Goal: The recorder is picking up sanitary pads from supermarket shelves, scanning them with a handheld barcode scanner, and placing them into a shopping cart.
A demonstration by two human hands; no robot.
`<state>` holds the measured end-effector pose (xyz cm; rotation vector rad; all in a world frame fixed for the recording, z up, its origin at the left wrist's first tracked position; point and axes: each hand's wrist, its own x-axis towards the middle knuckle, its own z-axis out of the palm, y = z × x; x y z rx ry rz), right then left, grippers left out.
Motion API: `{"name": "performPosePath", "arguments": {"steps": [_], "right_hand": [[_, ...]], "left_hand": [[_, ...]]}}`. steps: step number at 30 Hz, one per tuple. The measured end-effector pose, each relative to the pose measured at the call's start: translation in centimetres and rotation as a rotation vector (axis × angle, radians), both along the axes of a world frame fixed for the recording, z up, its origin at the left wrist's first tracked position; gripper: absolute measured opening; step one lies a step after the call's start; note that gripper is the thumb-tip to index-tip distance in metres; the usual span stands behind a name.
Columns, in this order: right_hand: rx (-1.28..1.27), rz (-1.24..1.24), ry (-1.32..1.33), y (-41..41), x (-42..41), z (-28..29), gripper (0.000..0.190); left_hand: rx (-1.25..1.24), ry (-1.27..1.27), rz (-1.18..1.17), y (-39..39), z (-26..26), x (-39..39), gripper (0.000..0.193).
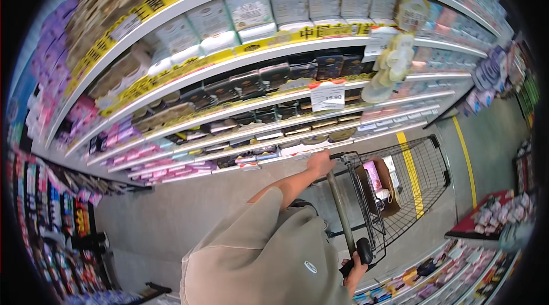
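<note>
A metal-wire shopping cart [422,144] stands before me, at the right of the view. My left hand [321,163] is closed on the far end of its push handle [339,206], close to the shelves. Near the handle's other end, my right hand [355,270] is wrapped around a dark grip below a rounded black part [364,251]. Inside the cart is an open brown cardboard box [388,172] with a pink package [372,175] and white items. The fingers of both hands are partly hidden.
Long white shelves [257,60] of boxed and packaged goods, with price tags [328,95], run along my left side. More stocked shelves [429,277] are on my right. Ahead stands a red-edged display [476,215] of packages. Yellow lines [465,159] cross the grey floor [171,219].
</note>
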<state>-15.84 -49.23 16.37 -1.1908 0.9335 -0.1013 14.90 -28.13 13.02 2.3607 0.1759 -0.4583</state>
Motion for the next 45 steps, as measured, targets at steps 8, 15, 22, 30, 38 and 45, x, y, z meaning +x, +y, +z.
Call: {"name": "performPosePath", "arguments": {"steps": [8,15,22,30,38,45], "right_hand": [[0.038,0.093,0.11,-1.3,1.0,1.5,0.022],[-0.045,0.011,0.064,-1.2,1.3,1.6,0.019],[-0.114,-0.222,0.047,0.4,5.3,4.0,0.023],[-0.116,-0.139,0.001,3.6,10.6,7.8,0.02],[-0.116,-0.163,-0.05,3.6,10.4,7.0,0.022],[-0.156,-0.227,-0.071,3.2,7.8,7.6,0.023]], "left_hand": [[-0.008,-0.576,0.019,-1.6,6.0,4.0,0.04],[0.046,-0.97,-0.056,-1.3,15.5,13.8,0.048],[0.302,-0.791,-0.127,-2.4,16.2,20.0,0.071],[0.412,-0.675,-0.216,-2.2,16.5,21.5,0.065],[0.491,-0.783,-0.193,-2.8,15.3,21.8,0.045],[0.332,-0.855,-0.17,-2.6,15.4,19.1,0.046]]}}
